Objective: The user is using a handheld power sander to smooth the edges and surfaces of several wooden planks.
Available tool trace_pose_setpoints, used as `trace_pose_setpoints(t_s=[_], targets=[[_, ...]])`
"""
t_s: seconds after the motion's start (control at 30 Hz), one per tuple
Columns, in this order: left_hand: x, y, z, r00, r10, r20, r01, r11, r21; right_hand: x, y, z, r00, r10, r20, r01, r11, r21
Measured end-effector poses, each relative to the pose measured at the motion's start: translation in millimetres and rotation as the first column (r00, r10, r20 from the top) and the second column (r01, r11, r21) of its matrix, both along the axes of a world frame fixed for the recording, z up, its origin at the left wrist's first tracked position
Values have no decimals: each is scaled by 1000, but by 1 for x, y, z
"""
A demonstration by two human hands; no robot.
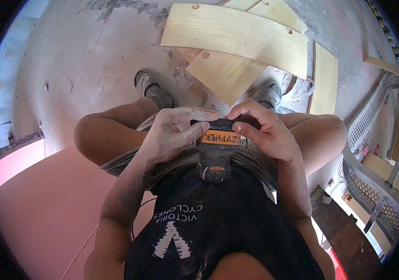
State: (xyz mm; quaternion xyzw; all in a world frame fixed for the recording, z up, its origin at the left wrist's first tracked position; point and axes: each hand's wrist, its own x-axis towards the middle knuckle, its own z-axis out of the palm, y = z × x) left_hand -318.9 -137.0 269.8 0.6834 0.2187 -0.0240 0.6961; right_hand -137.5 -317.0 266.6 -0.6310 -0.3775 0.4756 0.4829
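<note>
A dusty black power tool with an orange label strip, which looks like a sander (218,151), rests against my lap, its wide flat end pointing away from me. My left hand (176,133) grips the left side of that wide end, thumb on the near side and fingers along the far edge. On the opposite side, my right hand (263,130) pinches the same end between thumb and curled fingers. Pale dust coats both hands, the left most heavily. The fingers partly hide the flat end's underside and far edge.
Pale plywood boards (236,35) with round holes lie stacked on the dusty floor (92,60) ahead. Another narrow board (324,77) lies to their right. A perforated metal frame (372,116) stands at the right. A pink surface (55,200) spreads at the left, with a thin cord across it.
</note>
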Motion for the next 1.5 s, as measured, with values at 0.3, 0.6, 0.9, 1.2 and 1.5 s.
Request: trace_pose_setpoints(t_s=[0.3, 0.6, 0.9, 1.2, 1.5], targets=[[-2, 1, 1, 1000, 25, -4, -25, 998, -53, 4, -7, -19, 993, 57, -107, -43, 990, 133], [-4, 6, -3, 999, -10, 46, 12, 999, -40, -2, -4, -19, 999, -28, -46, 35, 983, 180], [-6, 8, 1, 1000, 6, 2, -6, 996, -86, -2, -5, -12, 1000, -11, 11, 10, 991, 136], [-8, 11, -3, 995, -49, 92, 53, 998, -44, 1, -10, -20, 990, 7, -143, 28, 971, 238], [-19, 22, -15, 957, -111, 268, 152, 979, -138, -2, 2, -8, 981, 81, 177, -118, 971, 209]])
